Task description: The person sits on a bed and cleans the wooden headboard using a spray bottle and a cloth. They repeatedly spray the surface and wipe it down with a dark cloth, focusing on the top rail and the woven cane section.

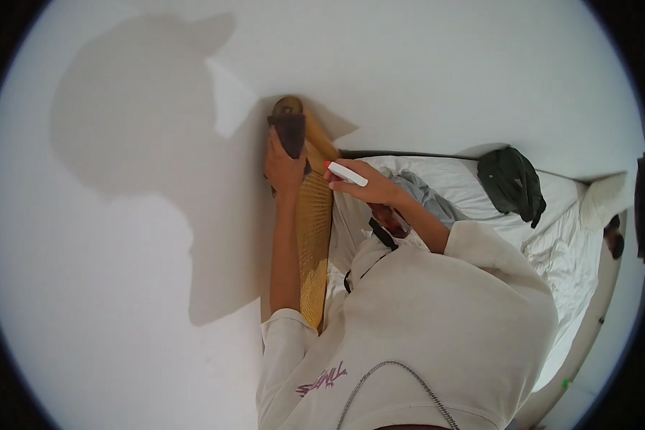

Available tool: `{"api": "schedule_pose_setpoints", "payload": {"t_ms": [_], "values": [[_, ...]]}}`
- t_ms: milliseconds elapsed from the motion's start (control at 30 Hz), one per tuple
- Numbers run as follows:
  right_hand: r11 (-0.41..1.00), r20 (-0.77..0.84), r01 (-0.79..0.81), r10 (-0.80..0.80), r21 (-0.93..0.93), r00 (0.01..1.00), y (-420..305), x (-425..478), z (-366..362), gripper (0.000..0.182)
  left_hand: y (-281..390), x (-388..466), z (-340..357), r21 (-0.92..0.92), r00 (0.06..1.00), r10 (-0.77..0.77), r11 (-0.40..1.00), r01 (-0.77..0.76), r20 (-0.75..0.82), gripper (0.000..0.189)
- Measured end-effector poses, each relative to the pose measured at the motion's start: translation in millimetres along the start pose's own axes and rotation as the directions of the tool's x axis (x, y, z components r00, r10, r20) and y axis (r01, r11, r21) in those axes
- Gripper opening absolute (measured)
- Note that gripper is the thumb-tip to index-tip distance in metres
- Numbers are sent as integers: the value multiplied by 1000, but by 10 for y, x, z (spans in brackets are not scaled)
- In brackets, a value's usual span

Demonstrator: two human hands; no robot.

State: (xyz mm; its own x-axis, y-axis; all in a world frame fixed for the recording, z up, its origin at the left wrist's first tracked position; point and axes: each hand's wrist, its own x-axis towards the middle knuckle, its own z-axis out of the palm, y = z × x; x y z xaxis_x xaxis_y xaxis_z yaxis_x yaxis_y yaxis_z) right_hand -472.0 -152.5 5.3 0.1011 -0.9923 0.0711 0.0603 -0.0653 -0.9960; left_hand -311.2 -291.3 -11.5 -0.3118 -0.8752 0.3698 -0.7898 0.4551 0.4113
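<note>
My left hand (285, 174) is wrapped around a dark cloth (291, 134), pressing it to the upper end of a yellow-brown woven headboard (314, 226). Just beyond the cloth shows a rounded brown knob (287, 106). To the right, my right hand (376, 183) grips a spray bottle by its neck. Its white trigger head (348, 173) has a red nozzle turned towards the headboard and the cloth. Below that hand hangs the bottle's clear body (395, 223), which looks reddish; part of it is hidden by my wrist.
A bed with rumpled white sheets (556, 258) lies to the right, bearing grey fabric (424, 193) and a dark backpack (509, 183). A pale pillow (602, 201) is at its far end. The white wall (113, 355) rises close on the left.
</note>
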Motion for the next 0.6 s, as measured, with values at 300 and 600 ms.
{"api": "schedule_pose_setpoints", "payload": {"t_ms": [300, 600], "values": [[997, 224, -26, 41, -69, 974, -4, 126, 281, 20, -37, -1229, -670, 241, 955, -264, 944, 226, 136, 86], [999, 249, 2, 8, -39, 969, -43, 67, 331, 21, -17, -1229, -585, 346, 995, -97, 934, 89, 5, 73]]}}
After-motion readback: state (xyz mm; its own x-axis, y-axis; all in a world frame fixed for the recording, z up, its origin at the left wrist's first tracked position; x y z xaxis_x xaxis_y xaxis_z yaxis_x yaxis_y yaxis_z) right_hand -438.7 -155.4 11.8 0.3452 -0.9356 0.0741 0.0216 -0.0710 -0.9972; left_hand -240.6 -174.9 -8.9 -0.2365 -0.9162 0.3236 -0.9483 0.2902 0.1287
